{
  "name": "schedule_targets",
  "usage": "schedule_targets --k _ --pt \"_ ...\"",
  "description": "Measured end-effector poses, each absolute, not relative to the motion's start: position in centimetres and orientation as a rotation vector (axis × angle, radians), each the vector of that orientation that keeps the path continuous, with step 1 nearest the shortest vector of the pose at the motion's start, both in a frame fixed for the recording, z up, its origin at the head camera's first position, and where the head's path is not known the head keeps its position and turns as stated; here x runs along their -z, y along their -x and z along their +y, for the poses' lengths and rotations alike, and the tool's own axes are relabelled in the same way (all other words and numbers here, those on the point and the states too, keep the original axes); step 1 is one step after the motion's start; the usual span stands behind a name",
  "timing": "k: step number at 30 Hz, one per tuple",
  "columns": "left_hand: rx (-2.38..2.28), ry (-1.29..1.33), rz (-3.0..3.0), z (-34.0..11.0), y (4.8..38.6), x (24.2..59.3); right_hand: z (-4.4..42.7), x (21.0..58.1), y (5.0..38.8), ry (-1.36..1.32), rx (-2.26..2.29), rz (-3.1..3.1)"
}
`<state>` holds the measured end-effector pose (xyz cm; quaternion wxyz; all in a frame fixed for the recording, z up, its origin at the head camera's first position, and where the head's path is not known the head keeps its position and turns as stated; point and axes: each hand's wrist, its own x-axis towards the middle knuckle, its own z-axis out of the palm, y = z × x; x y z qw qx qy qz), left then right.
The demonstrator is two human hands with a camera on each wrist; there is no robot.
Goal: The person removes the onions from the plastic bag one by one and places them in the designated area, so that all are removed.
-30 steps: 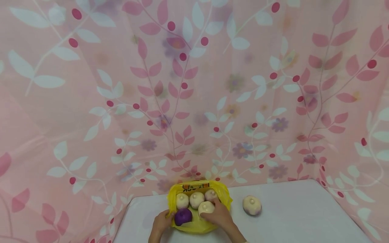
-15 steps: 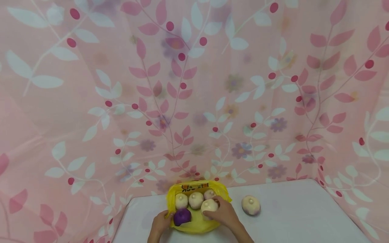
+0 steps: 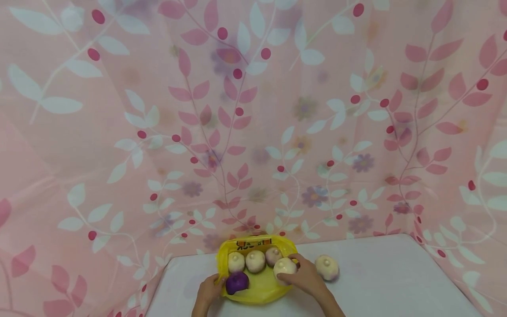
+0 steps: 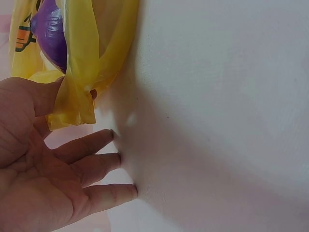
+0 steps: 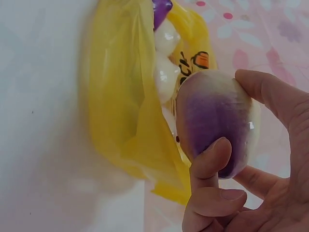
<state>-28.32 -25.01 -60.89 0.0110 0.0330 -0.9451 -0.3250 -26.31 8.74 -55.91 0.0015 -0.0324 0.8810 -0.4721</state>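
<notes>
A yellow plastic bag (image 3: 255, 296) lies open on the table. My left hand (image 3: 210, 290) pinches its left edge between thumb and forefinger; in the left wrist view the other fingers spread out. Inside sit several white-and-purple turnips (image 3: 255, 261) in a back row and a glossy purple onion-like vegetable (image 3: 237, 282) at front left. At the bag's right edge my right hand (image 3: 306, 276) grips another turnip (image 3: 284, 268). In the right wrist view, that turnip (image 5: 212, 116) shows its purple side, with thumb and fingers round it and the bag behind.
One loose turnip (image 3: 327, 267) lies on the white table (image 3: 380, 273), right of the bag and just beyond my right hand. A pink leaf-patterned curtain (image 3: 253, 132) hangs behind the table's back edge and along both sides.
My right hand has lifted its turnip from the front right part of the bag and moved it right, to the bag's right edge. The left hand keeps its hold on the bag.
</notes>
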Motion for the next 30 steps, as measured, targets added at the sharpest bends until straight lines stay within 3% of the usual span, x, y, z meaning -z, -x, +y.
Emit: schedule_targets --k 30 --pt "1.007 -0.107 -2.944 -25.1 28.5 61.4 16.3 54.9 25.8 -0.117 1.444 2.857"
